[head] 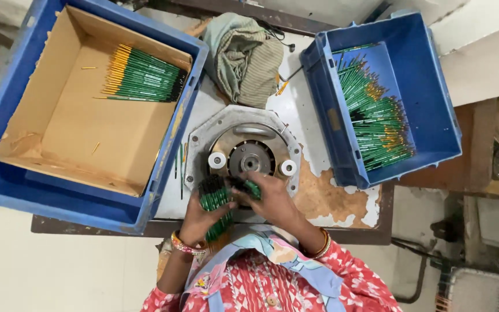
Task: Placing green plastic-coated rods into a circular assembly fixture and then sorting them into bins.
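A cardboard-lined crate [59, 115] is seen at left. A bundle of green pencils [215, 202] is clamped in the left hand [200, 216] above the table [324, 202]; a few are pinched by the right hand [270, 199]. Light, stiff, slippery sticks are probably best gripped mid-length.

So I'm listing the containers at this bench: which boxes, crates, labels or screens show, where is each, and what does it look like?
Left crate: blue plastic, rectangular, left of the machine.
Cardboard box: brown, open-topped, inside the left crate; green pencils stacked in its far corner.
Right crate: blue plastic, right of the machine, holding loose green pencils.
Label: small brownish patch on the right crate's near wall.
No screens or signs in view.
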